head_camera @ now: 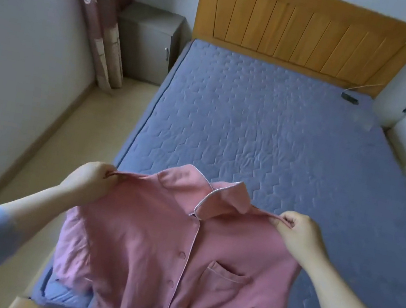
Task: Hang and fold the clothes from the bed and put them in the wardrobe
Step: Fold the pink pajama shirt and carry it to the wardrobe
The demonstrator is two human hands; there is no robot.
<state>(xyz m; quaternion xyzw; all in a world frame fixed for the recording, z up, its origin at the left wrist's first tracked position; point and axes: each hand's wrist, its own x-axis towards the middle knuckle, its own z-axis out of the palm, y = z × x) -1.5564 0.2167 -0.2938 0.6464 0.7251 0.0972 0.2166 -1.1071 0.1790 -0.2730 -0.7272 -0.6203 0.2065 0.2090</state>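
The shirt (173,252) is pinched at both shoulders, lower frame, by left hand (90,181) and right hand (296,232). Uneven tension could skew the fold.

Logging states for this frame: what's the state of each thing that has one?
Shirt: buttoned, held up by its shoulders, collar partly flipped.
Left hand: pinching the shirt's shoulder.
Right hand: pinching the other shoulder.
Pocket: flat, looks empty.
Nightstand: door shut.
Curtain: drawn aside, bunched.
Bed: bare quilted cover, small dark device near headboard.
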